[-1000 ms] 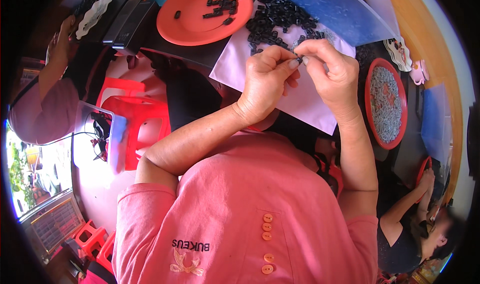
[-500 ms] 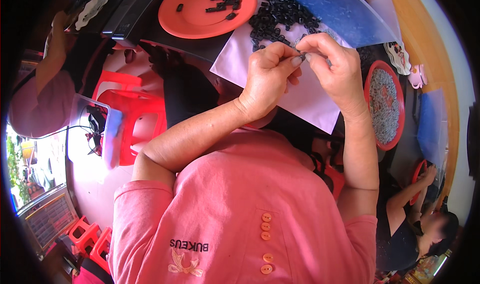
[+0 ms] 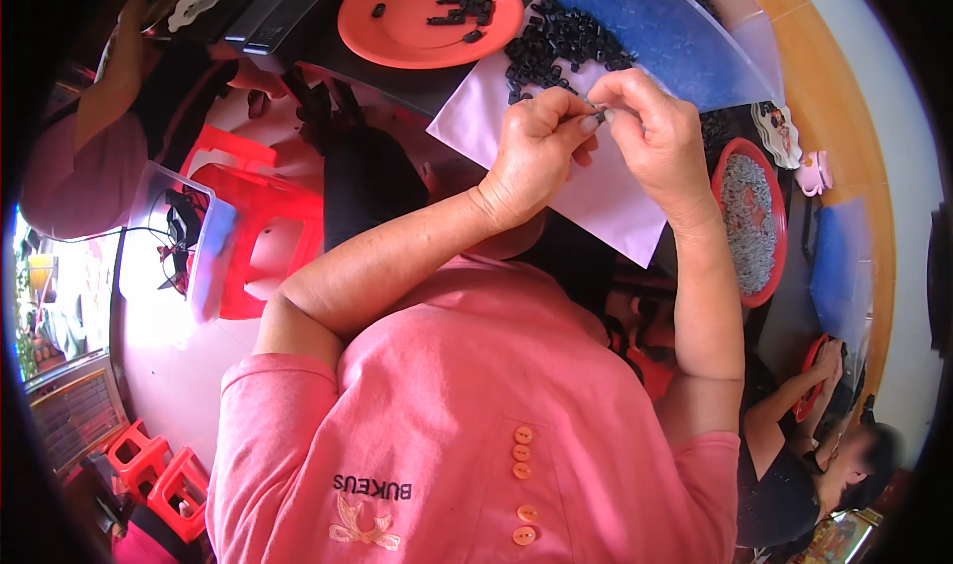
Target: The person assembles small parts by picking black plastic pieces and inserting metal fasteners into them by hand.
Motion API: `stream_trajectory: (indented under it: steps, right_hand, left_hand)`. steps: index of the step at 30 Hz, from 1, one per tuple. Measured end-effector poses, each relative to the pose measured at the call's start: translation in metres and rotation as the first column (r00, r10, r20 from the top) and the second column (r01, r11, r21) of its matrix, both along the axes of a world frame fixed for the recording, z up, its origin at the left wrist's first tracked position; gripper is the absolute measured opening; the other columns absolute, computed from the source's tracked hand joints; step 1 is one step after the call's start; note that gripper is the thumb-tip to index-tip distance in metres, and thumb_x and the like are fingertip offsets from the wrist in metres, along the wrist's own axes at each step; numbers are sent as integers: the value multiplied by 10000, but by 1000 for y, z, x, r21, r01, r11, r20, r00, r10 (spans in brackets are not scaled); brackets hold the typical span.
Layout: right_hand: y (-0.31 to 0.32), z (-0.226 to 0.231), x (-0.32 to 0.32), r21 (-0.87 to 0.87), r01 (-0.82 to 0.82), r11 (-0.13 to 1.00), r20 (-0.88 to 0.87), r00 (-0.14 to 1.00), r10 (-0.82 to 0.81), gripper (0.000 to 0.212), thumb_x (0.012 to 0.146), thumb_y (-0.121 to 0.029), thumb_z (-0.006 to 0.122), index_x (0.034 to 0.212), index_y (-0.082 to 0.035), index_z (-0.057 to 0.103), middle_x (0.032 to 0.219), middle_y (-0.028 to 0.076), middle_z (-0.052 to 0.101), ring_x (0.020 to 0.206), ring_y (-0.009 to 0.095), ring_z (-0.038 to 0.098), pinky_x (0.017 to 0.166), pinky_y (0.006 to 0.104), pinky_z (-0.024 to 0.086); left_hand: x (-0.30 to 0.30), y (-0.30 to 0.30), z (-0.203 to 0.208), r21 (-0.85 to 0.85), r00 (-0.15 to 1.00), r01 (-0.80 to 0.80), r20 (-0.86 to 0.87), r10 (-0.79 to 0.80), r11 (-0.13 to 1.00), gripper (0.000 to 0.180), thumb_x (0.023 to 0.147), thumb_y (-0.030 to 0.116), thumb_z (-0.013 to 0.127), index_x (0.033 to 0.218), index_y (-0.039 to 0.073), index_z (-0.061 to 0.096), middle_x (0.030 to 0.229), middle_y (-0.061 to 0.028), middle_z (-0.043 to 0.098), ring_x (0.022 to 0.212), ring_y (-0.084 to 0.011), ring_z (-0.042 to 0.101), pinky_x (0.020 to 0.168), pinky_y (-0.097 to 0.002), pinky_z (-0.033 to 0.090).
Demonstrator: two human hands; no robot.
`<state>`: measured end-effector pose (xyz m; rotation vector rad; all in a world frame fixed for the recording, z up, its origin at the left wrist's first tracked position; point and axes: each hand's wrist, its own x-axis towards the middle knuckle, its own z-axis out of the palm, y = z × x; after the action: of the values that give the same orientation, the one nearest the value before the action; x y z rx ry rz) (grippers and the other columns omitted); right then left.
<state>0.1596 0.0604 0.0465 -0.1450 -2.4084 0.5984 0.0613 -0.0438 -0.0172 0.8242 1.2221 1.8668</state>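
My left hand [image 3: 536,147] pinches a small black part [image 3: 600,115] between thumb and forefinger. Close against it, my right hand [image 3: 657,137] has its thumb and forefinger curled together at the same part; whatever sits in those fingertips is too small to name. Both hands are raised over a pale pink cloth [image 3: 627,216]. Just beyond them a heap of small black plastic pieces [image 3: 566,43] lies on the cloth. To their right stands a red basin [image 3: 781,236] of small silvery metal pieces [image 3: 747,221].
An orange-red plate [image 3: 397,43] at the far left bears several black pieces. A blue translucent bin [image 3: 665,38] stands behind the heap, with a pink cup [image 3: 814,174] farther right. Red stools [image 3: 260,256] are on the left. Other people sit at both sides.
My fingertips stay together at the small black part, with only slight shifts of the fingers. The whole view has shifted a little. At the right, another person's hands have moved closer together.
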Motion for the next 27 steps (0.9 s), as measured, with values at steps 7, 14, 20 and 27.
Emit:
stream_trajectory:
  steps: [7,14,20,27]
  right_hand:
    - [1,2,4,-36,-28,999,38,999,30,254,744,120,511,921,-45,584,794,94,677,731,256,683,661,329,540]
    - [0,-2,3,337,-3,941,21,1000,-5,285,739,124,526,948,-55,599,816,97,684,729,252,685,666,332,545]
    - [1,2,6,4,-10,1000,60,998,10,276,757,116,532,959,-58,604,815,100,684,736,252,690,672,334,550]
    - [-4,1,-3,367,-7,930,24,1000,-2,274,708,85,540,909,-94,594,792,41,680,690,250,659,631,369,501]
  left_hand:
    - [-4,-4,-1,12,993,45,-114,-44,999,61,937,30,571,962,-9,610,748,-51,626,637,-107,617,501,-231,475]
    - [0,0,1,14,999,13,-40,-12,1000,66,921,37,563,899,-12,600,720,-55,611,589,-110,577,487,-252,453]
    - [3,0,3,-7,1000,-1,-30,1,1000,44,900,8,570,895,-28,595,698,-63,597,576,-117,560,535,-264,472]
    - [1,2,0,18,999,-34,-24,34,999,58,888,2,559,879,-37,601,697,-72,602,565,-124,563,512,-272,469]
